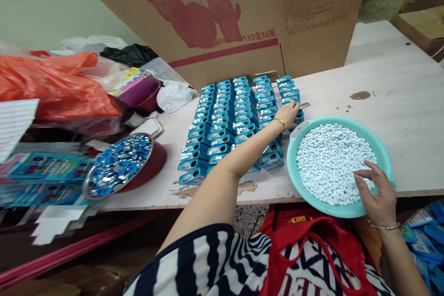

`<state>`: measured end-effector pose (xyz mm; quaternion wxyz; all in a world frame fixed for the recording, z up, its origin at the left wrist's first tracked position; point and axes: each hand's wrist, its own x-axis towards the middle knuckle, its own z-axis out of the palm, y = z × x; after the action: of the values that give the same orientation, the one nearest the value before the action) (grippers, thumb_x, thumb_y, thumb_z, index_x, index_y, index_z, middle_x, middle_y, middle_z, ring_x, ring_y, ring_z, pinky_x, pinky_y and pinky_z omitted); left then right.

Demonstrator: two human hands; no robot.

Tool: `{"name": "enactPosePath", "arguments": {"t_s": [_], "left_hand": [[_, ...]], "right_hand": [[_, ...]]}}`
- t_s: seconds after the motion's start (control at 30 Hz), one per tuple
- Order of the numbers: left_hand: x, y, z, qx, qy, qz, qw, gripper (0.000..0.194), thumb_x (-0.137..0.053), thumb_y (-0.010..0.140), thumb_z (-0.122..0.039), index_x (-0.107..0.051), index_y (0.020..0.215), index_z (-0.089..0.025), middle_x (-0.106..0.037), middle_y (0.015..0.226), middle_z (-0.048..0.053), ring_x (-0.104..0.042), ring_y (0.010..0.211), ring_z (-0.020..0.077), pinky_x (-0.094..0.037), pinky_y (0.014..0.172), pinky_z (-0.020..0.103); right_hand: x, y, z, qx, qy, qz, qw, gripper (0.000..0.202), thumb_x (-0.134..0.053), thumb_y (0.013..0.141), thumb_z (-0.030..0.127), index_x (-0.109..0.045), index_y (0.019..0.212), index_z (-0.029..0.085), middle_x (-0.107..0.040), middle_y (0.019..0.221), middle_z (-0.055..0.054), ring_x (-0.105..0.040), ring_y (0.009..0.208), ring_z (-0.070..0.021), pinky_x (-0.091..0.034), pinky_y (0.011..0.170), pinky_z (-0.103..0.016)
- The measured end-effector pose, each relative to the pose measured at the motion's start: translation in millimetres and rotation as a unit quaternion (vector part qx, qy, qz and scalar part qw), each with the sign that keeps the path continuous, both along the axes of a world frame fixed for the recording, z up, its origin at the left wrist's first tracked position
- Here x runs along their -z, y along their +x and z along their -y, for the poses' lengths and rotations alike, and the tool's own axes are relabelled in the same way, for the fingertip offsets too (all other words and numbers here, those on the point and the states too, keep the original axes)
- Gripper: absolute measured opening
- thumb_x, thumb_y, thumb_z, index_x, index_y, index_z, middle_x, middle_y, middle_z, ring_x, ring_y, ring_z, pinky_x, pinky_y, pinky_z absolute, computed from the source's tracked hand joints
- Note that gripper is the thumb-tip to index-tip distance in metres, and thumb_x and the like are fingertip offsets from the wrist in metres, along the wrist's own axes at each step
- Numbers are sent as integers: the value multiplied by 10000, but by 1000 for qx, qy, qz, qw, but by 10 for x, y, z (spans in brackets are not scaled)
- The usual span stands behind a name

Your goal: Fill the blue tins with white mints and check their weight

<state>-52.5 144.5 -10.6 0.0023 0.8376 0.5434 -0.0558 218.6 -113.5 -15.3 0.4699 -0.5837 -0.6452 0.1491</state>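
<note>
Rows of small blue boxes [222,122] stand upright on the table, many with white pellets on top. My left hand [288,112] reaches over the right-hand column, its fingers closed on a small metallic strip [305,105]. To its right sits a turquoise basin [378,141] full of white pellets [333,162]. Over the basin's right rim is my right hand [379,192], its thumb and fingers curved and apart, with nothing visible between them.
A large cardboard box [249,14] stands behind the blue boxes. At left are a red bowl [154,159] of shiny blue pieces, flat printed cartons [52,166], an orange plastic bag [52,85] and a white crumpled bag [175,96]. The table's front edge runs below the basin.
</note>
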Motion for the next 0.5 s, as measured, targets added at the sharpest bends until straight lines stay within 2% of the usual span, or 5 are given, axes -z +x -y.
{"name": "enactPosePath", "arguments": {"t_s": [0.23,0.5], "left_hand": [[41,-24,-143,-5,8,-9,1000,810,-804,682,-473,-413,1331,-185,-448,1372,177,-637,1053,322,-518,823,369],[-43,-33,-285,-23,10,-17,1000,817,-805,689,-451,-421,1355,-171,-444,1393,194,-623,1097,329,-506,840,351]], "right_hand": [[17,9,20,0,-27,16,1000,506,-668,883,334,-529,1352,208,-711,944,-49,-687,844,-192,-526,853,-354],[44,-3,-34,-2,-14,30,999,492,-678,874,329,-537,1332,219,-712,929,-44,-687,842,-201,-532,872,-377]]}}
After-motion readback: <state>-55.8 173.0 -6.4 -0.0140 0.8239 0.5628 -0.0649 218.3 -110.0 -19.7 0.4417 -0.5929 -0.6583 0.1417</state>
